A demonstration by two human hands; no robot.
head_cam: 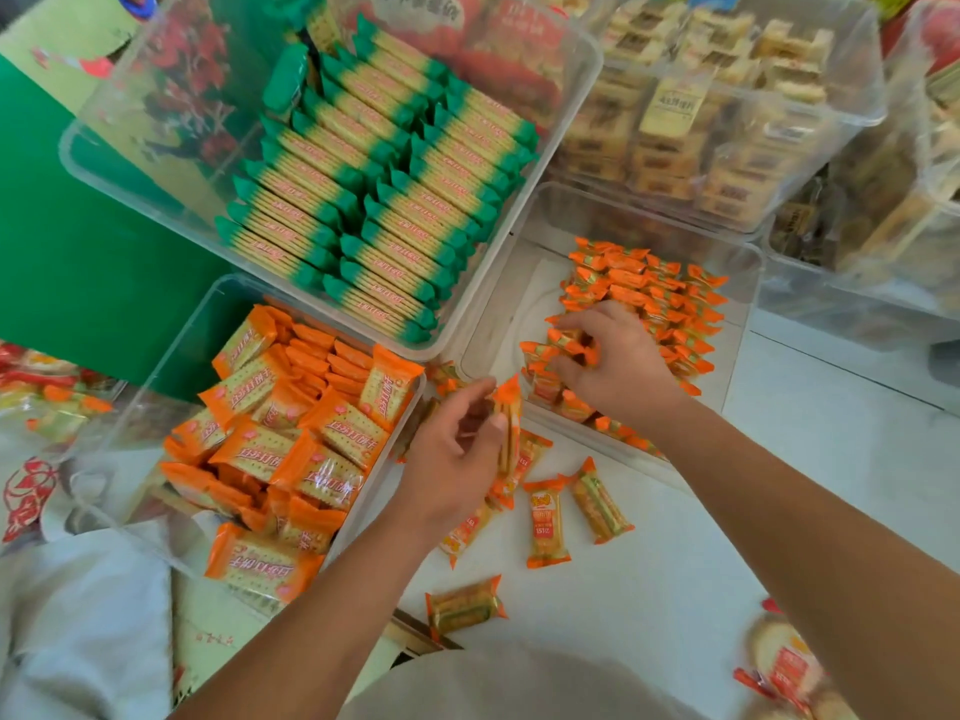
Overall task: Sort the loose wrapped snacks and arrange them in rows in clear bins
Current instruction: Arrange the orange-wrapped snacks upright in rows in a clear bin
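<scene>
Slippage threatens at the left hand [457,452], which pinches one orange bar [508,433] upright above the loose bars [546,527] on the table [675,574]; the right hand [618,366], fingers curled round stacked bars [675,314] inside the right bin [756,262], could topple those rows (nothing braces their open side). Left bin [171,350]: jumbled orange cracker packs [291,449]. Middle bin [83,153]: green cracker packs [363,200] in tidy rows. Right bin: orange rows, partly filled.

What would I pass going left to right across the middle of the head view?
Orange cracker bin → left hand pinching a snack → right hand gripping small snacks.
</scene>
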